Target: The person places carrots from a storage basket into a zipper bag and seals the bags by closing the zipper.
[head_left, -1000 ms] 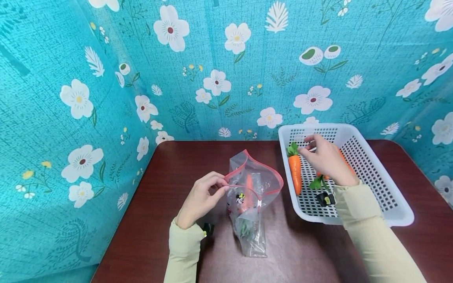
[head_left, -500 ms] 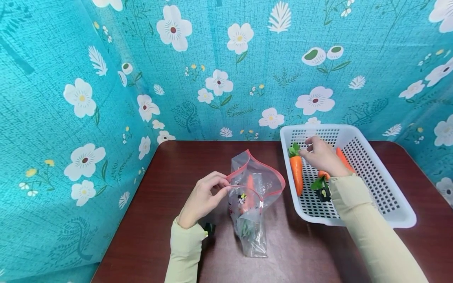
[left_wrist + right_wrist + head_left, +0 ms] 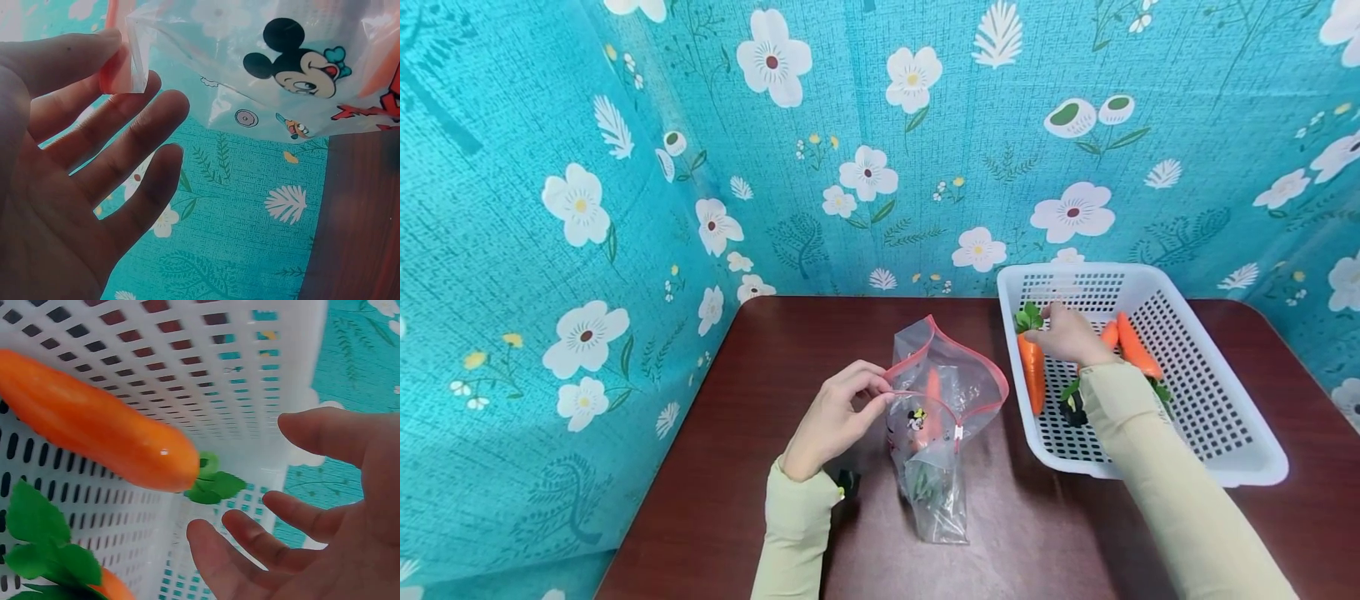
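A clear zip bag (image 3: 943, 500) with a red rim and cartoon prints lies on the table, holding a carrot (image 3: 932, 404) with its leaves down. Thumb and fingers of my left hand (image 3: 831, 417) pinch the bag's red rim, and its mouth gapes. In the left wrist view that rim (image 3: 119, 69) sits between thumb and index finger. Over the white basket (image 3: 1037, 446), my right hand (image 3: 1071, 335) hovers beside the leafy top of a carrot (image 3: 1034, 379). The right wrist view has this carrot (image 3: 106, 425) apart from the spread thumb and fingers.
More carrots lie in the basket, one orange carrot (image 3: 1138, 350) to the right of my right hand and green leaves (image 3: 53, 556) of another nearby. A flowered turquoise cloth (image 3: 850, 125) hangs behind the dark red table (image 3: 730, 400).
My right hand has shifted slightly left and down toward the left carrot's leafy top, uncovering more carrots at right. My left hand keeps its pinch on the bag's rim.
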The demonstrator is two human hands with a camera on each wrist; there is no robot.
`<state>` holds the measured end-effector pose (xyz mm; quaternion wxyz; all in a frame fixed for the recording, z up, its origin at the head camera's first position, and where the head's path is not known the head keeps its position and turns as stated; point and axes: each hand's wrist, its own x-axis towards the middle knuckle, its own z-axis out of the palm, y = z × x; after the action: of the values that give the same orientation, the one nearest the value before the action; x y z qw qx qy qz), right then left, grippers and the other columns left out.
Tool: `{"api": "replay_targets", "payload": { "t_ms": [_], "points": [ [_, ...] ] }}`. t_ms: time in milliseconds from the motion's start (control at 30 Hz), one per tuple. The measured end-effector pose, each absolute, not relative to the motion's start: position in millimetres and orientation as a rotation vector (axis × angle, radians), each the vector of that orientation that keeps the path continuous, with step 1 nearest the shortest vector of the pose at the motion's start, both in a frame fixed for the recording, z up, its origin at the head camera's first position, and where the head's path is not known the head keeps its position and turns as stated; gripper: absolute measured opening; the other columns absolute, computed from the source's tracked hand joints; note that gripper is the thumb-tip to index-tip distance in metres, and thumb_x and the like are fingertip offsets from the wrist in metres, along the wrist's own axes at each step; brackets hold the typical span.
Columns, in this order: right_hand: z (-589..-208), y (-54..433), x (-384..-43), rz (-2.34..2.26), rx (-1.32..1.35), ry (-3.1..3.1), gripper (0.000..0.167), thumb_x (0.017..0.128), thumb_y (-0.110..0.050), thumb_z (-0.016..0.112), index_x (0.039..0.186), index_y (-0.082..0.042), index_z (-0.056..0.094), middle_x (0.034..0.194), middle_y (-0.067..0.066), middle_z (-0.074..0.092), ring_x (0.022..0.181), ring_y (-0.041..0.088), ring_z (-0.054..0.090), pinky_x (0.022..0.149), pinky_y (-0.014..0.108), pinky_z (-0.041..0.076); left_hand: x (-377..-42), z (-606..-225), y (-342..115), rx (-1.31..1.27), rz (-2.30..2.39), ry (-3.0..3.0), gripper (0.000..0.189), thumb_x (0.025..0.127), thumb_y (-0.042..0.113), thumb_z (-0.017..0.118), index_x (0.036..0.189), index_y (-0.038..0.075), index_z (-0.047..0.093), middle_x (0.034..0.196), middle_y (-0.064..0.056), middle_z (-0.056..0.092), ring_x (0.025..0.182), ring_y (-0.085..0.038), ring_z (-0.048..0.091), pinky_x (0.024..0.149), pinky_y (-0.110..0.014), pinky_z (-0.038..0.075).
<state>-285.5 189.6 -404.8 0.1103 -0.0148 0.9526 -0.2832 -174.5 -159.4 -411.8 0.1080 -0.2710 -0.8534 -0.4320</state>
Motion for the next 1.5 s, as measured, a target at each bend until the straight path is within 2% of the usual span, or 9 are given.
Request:
{"api": "replay_targets", "payload": {
  "t_ms": [200,567,833,1100,1500],
  "points": [
    [-416.3,188.3,-292.3,-0.808,-0.056,2.797,0.063,0.095,-0.025,0.056,0.136,0.016,0.033,0.126,0.038,0.047,0.1,0.041,0.053,0.086,0.053,0.048,-174.4,-410.8,-157.9,-0.809,-1.264,-2.497,0.009,0.086,0.016,0.074,0.093,0.015,0.068,0.102,0.004,0.062,0.078,-0.006,0.057,0.068,-0.023,0.054],
    [-432.0,183.4,-296.9,-0.794,-0.008,2.793,0.059,0.096,-0.023,0.05,0.139,0.013,0.03,0.132,0.042,0.034,0.115,0.049,0.038,0.097,0.06,0.039,-174.2,-412.7,-158.1,-0.817,-1.267,-2.506,0.008,0.087,0.015,0.072,0.094,0.015,0.068,0.101,0.004,0.062,0.078,-0.005,0.057,0.068,-0.022,0.053],
    [-437.8,184.0,-301.2,-0.743,0.011,2.78,0.058,0.096,-0.024,0.049,0.139,0.011,0.03,0.129,0.04,0.039,0.113,0.047,0.041,0.092,0.058,0.042,-173.6,-410.9,-157.1,-0.825,-1.256,-2.518,0.008,0.087,0.016,0.072,0.094,0.014,0.068,0.1,0.003,0.062,0.079,-0.006,0.057,0.068,-0.025,0.054],
    [-440.0,182.7,-302.6,-0.67,0.007,2.751,0.059,0.096,-0.023,0.049,0.14,0.01,0.029,0.132,0.039,0.04,0.116,0.048,0.042,0.099,0.059,0.039,-172.8,-410.6,-156.9,-0.836,-1.251,-2.506,0.01,0.086,0.014,0.073,0.094,0.014,0.067,0.101,0.002,0.062,0.079,-0.006,0.057,0.068,-0.026,0.055],
    [-441.6,181.9,-306.1,-0.671,-0.024,2.739,0.057,0.092,-0.015,0.051,0.139,0.01,0.033,0.125,0.036,0.043,0.108,0.044,0.043,0.095,0.056,0.043,-173.7,-411.1,-157.5,-0.834,-1.248,-2.511,0.01,0.086,0.014,0.073,0.094,0.014,0.068,0.101,0.002,0.062,0.079,-0.006,0.058,0.069,-0.025,0.055]
  ]
}}
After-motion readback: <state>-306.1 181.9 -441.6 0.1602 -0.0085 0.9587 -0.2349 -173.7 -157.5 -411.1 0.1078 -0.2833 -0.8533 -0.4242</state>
